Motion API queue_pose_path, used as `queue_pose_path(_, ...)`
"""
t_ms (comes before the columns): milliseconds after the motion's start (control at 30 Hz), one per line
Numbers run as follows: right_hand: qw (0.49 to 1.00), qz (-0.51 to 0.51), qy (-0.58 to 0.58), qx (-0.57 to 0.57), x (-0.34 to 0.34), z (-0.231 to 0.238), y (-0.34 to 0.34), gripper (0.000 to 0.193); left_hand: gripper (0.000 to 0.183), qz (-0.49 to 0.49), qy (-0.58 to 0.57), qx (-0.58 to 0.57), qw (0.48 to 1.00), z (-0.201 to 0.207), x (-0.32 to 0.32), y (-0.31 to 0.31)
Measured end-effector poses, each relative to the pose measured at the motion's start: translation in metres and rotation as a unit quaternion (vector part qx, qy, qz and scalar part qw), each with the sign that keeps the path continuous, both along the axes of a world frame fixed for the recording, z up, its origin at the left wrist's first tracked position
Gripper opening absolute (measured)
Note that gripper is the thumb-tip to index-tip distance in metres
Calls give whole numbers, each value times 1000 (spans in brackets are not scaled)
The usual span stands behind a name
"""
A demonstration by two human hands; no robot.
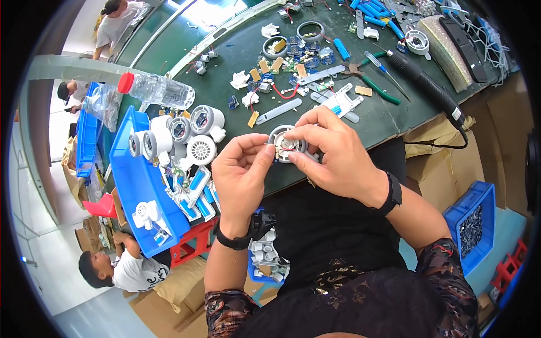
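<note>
Between my two hands, at the near edge of the green table, is a round grey-rimmed housing with pale parts inside, like a small fan part. My left hand pinches its left side with thumb and forefinger. My right hand grips the right side, its thumb below and its fingers bent over the top. My fingers partly cover the housing. Just beyond lie a white plastic shell with a blue battery and grey flat strips. Several white-and-grey round fan units are piled to the left.
A blue bin stands at left, near a red-capped plastic bottle. Circuit boards, green-handled pliers, a screwdriver and a black corded tool lie beyond. Another blue bin sits low at right. A seated person is at lower left.
</note>
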State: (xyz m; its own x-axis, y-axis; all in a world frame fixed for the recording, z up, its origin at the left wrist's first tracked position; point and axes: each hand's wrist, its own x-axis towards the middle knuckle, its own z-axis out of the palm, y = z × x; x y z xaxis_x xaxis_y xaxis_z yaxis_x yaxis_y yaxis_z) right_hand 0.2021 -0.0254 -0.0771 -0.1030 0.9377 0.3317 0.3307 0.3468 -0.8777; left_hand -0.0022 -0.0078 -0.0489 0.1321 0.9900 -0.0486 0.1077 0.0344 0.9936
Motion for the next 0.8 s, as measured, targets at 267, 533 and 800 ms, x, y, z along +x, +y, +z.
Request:
queue_pose_path(267,999,28,-22,-27,6,14,6,28,19,-2,26,91,996,3,5,-2)
queue_pose_path(533,1000,-21,2,-2,-2,7,0,31,16,-14,145,120,982,8,26,11)
queue_pose_path(800,985,-82,-116,95,-12,6,-11,28,14,-1,61,44,997,5,11,17)
